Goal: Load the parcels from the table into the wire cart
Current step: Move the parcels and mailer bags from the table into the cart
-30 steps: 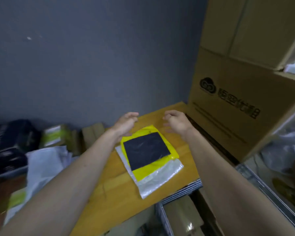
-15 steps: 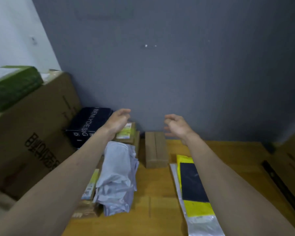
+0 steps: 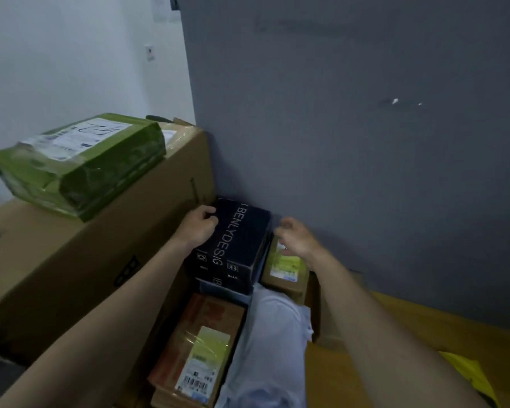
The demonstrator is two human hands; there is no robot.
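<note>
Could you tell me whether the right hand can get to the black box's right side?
Probably yes: the right hand hovers just off the black box, above a small brown box, with nothing between them.

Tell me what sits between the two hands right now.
The black box, seen in the head view: left hand grips its left edge, right hand hovers by its right.

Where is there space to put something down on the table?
The bare wood of the table is free between the grey wall, the white bag and the yellow mailer. Left of that it is crowded: black box, small brown boxes and big carton sit tightly together.
</note>
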